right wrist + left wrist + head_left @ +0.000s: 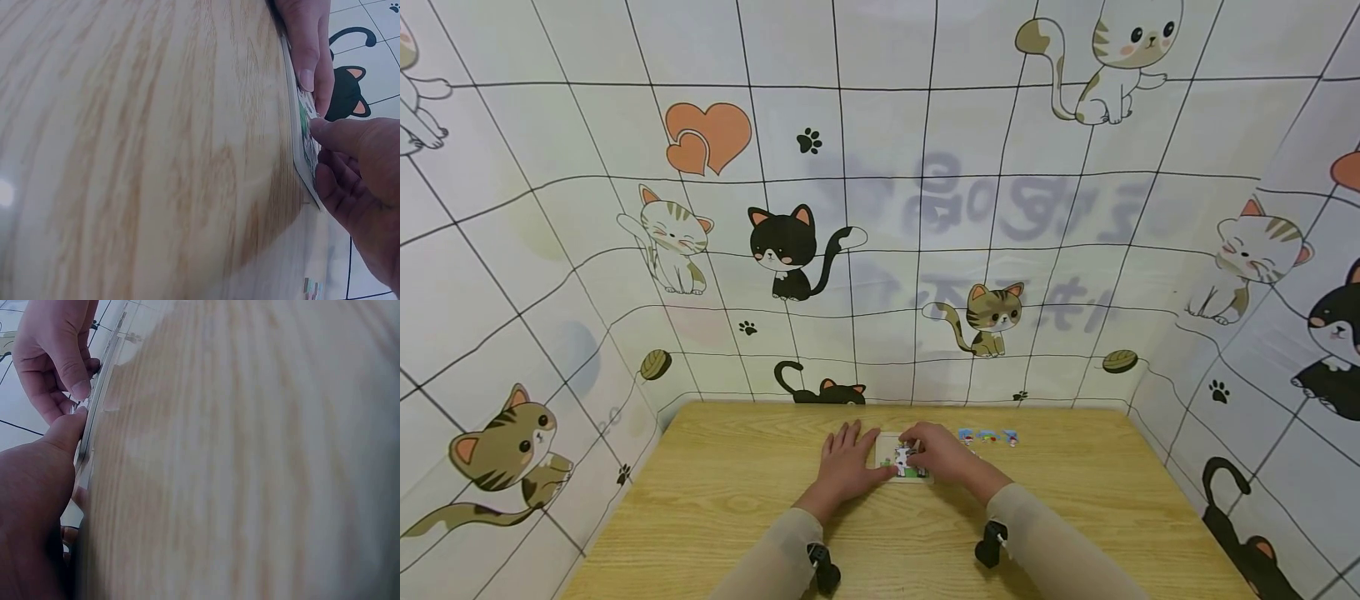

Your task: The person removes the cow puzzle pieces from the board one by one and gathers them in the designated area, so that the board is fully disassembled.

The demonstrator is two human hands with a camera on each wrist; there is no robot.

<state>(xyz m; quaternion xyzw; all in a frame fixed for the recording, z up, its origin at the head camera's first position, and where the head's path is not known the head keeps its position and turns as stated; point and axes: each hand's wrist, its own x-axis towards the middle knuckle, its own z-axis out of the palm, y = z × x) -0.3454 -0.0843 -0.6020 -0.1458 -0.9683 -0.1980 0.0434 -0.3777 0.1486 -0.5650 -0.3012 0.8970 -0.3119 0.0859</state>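
Note:
A small jigsaw puzzle board (886,440) with a pale border and a printed black, white and green picture lies flat on the table. My left hand (848,462) rests at its left side, fingers spread on the wood, thumb tip on the board's lower left part. Over the right half bends my right hand (943,452), its thumb and curled fingers pinching a puzzle piece low at the picture; the piece is mostly hidden by the fingertips. In the right wrist view the board's edge (306,174) runs beneath both thumbs.
Several loose colourful puzzle pieces (988,436) lie in a row on the table right of the board, some partly behind the right wrist. The wooden table (737,467) meets walls of cat-printed cloth (880,208) at its back and sides. Both sleeves carry black wrist cameras (991,546).

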